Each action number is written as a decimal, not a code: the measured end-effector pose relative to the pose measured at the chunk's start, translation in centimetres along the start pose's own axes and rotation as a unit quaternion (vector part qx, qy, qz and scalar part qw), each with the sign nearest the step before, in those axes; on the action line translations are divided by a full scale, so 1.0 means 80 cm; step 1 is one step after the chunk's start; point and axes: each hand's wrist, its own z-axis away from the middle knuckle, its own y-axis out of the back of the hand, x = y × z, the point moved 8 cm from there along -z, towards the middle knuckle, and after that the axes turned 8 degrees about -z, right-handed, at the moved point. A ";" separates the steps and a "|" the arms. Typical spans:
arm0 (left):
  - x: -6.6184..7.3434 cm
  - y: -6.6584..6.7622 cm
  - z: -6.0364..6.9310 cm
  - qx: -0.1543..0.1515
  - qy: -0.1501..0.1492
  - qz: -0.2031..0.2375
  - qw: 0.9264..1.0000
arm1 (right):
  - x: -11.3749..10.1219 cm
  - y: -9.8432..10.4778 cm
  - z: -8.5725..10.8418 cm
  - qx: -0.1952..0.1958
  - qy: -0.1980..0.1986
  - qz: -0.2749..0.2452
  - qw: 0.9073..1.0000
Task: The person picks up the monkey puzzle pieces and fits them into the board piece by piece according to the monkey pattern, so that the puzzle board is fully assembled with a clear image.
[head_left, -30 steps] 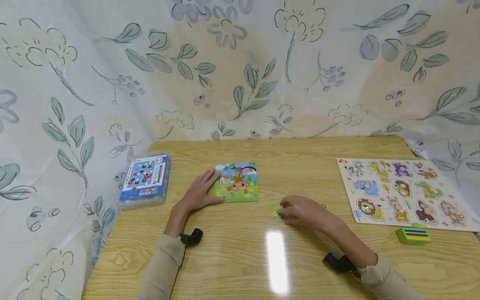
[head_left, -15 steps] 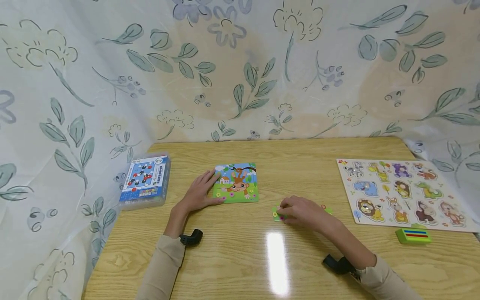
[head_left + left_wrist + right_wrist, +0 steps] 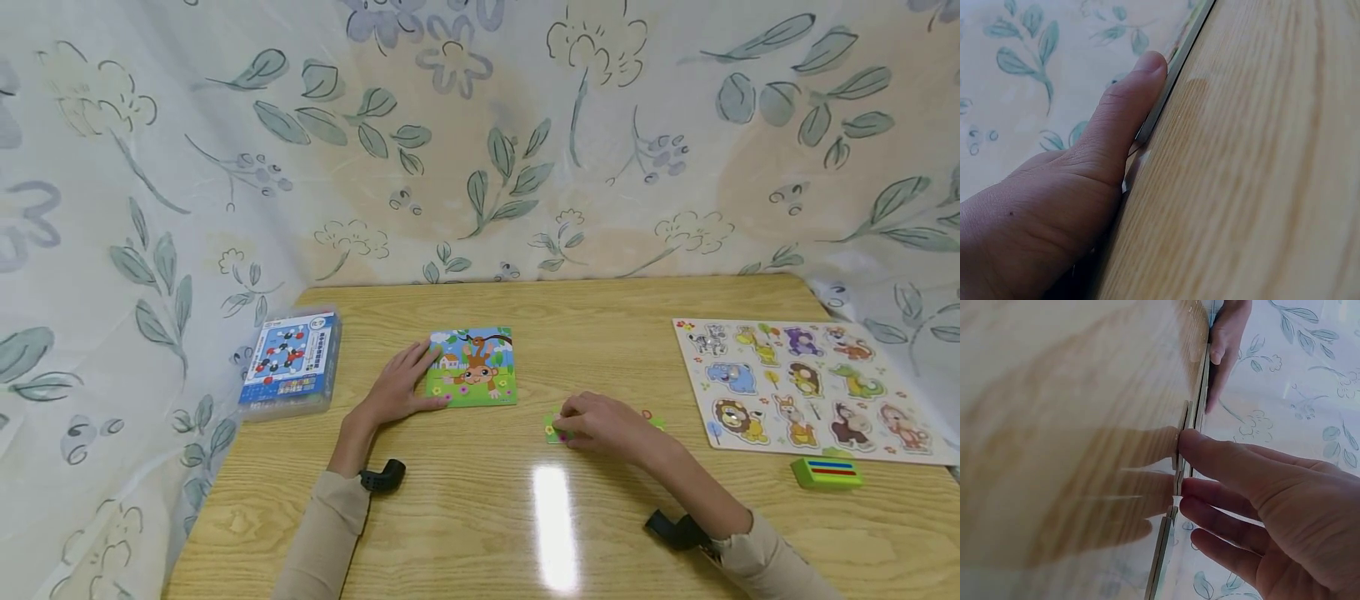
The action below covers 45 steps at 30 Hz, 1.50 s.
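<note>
The monkey picture [image 3: 474, 367] lies on the surface [image 3: 450, 517] and looks complete, the left hand [image 3: 393, 392] loosely spread round its near-left corner; the green pieces [image 3: 550, 431] at the right hand [image 3: 609, 425] lie apart, their arranging seemingly unfinished; whether its fingers pinch one, I cannot tell.

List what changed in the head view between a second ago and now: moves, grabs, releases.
The floral cloth at the picture's far left shifted rightward. No grab or release shows. Otherwise hardly anything moved: left hand stays against the monkey puzzle, right hand stays over the small puzzle piece, box and animal board stayed put.
</note>
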 end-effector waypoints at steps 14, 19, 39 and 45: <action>0.005 0.007 0.001 0.019 -0.010 -0.003 1.000 | -0.005 0.003 -0.001 0.047 0.025 -0.002 0.999; 0.004 0.007 0.001 0.020 -0.009 -0.001 1.000 | -0.005 0.002 -0.002 0.044 0.025 -0.006 0.999; -0.001 0.001 0.001 0.003 -0.002 0.001 1.000 | -0.003 0.000 0.000 0.022 0.012 -0.020 0.999; -0.002 0.001 0.001 0.008 -0.005 0.003 1.000 | -0.003 -0.001 -0.001 0.019 0.015 -0.026 0.999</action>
